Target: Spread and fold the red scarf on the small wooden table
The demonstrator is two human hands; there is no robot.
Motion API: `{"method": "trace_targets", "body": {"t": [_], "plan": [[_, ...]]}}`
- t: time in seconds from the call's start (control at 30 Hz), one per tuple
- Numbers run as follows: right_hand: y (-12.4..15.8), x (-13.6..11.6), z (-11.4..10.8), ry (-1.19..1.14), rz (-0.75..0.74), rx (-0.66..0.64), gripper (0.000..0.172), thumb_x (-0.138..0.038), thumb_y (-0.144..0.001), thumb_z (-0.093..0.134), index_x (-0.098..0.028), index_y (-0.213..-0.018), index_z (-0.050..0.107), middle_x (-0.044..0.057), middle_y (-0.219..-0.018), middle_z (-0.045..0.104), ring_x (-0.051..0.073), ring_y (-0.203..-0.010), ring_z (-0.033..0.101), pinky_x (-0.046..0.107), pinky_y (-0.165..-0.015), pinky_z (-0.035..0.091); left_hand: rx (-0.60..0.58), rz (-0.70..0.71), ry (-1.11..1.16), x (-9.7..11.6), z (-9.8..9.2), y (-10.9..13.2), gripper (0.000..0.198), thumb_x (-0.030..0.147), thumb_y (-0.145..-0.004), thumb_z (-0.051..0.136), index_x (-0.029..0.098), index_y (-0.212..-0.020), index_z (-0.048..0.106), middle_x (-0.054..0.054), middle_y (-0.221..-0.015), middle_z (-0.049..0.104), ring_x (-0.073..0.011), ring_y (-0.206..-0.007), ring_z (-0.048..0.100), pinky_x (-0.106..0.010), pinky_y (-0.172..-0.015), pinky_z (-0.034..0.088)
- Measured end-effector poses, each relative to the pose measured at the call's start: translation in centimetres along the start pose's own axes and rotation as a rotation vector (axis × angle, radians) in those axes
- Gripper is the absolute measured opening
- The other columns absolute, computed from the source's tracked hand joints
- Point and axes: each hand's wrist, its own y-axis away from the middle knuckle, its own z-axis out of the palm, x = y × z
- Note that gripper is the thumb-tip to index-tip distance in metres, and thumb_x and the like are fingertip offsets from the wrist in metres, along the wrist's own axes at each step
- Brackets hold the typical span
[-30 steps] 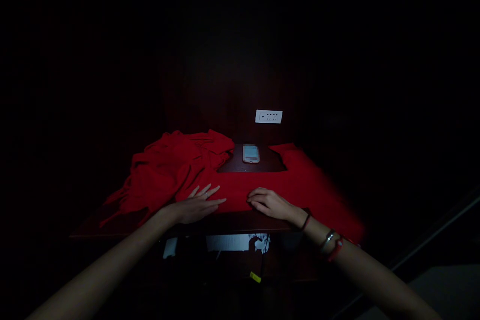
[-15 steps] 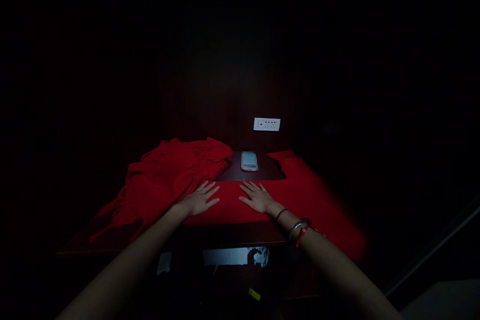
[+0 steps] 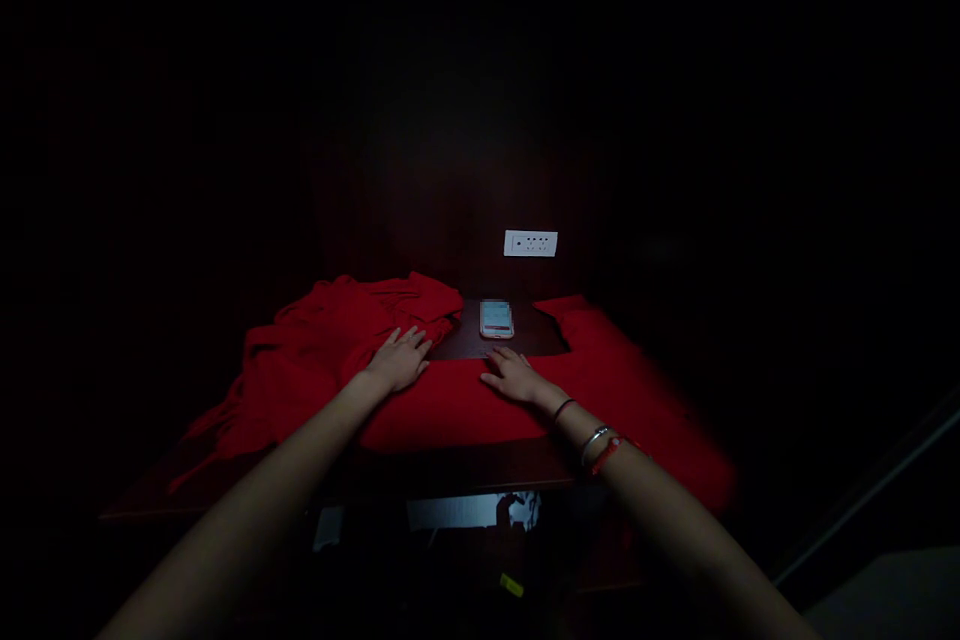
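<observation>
Red cloth [image 3: 457, 410] lies flat along the front of a dark table [image 3: 480, 468] and spreads over its right side. On the left, more red cloth [image 3: 322, 340] sits in a loose, crumpled heap; whether it is the same piece I cannot tell. My left hand [image 3: 401, 358] rests where the heap meets the flat strip, fingers stretched forward and holding nothing. Palm down on the flat strip, my right hand [image 3: 514, 377] has its fingers apart near the strip's far edge. Bracelets circle my right wrist.
A phone [image 3: 496, 319] with a lit screen lies on the table beyond my hands. Behind it, a white socket panel [image 3: 531, 243] is set in the dark wall. Below the table edge show pale items [image 3: 454, 512] and a small yellow object [image 3: 511, 585]. The surroundings are very dark.
My left hand has moved forward and slightly left, onto the edge of the crumpled heap. My right hand has shifted slightly forward. The view has tilted a little.
</observation>
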Motion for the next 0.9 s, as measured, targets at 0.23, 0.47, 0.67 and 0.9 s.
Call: {"method": "trace_targets", "body": {"t": [0.23, 0.47, 0.67, 0.9], "plan": [[-3.4, -2.9, 0.2, -0.019, -0.181, 0.027, 0.043, -0.028, -0.078, 0.043, -0.005, -0.114, 0.046, 0.016, -0.114, 0.049, 0.020, -0.104, 0.046, 0.028, -0.088, 0.033, -0.109, 0.023, -0.019, -2.4, -0.8, -0.9, 0.016, 0.021, -0.073, 0.048, 0.014, -0.078, 0.061, -0.011, -0.083, 0.060, -0.0219, -0.085, 0.053, -0.038, -0.085, 0.033], [-4.1, -4.4, 1.2, -0.146, -0.261, 0.163, 0.050, -0.030, -0.078, 0.045, -0.007, -0.122, 0.037, 0.016, -0.120, 0.043, 0.021, -0.109, 0.039, 0.033, -0.090, 0.031, 0.024, 0.165, 0.290, -2.7, -2.1, -0.7, 0.025, 0.028, -0.082, 0.035, 0.015, -0.087, 0.056, -0.005, -0.088, 0.057, -0.0147, -0.083, 0.051, -0.024, -0.077, 0.038], [-5.6, -3.3, -1.4, -0.258, -0.351, -0.030, 0.021, -0.020, -0.077, 0.045, -0.011, -0.091, 0.059, 0.007, -0.088, 0.060, 0.015, -0.080, 0.053, 0.026, -0.072, 0.038, 0.134, 0.229, 0.500, -2.5, -3.9, 0.0, 0.028, 0.035, -0.081, 0.037, 0.016, -0.081, 0.057, -0.004, -0.087, 0.054, -0.0143, -0.083, 0.049, -0.026, -0.079, 0.037], [-4.3, -1.1, -5.8, -0.577, -0.374, -0.149, 0.019, -0.030, -0.072, 0.051, -0.012, -0.074, 0.056, -0.002, -0.065, 0.051, 0.009, -0.059, 0.043, 0.021, -0.056, 0.034, 0.161, 0.068, 0.834, -2.1, -5.6, 0.0, 0.031, 0.042, -0.077, 0.040, 0.015, -0.068, 0.052, 0.001, -0.068, 0.051, -0.0119, -0.066, 0.047, -0.024, -0.065, 0.038]]}}
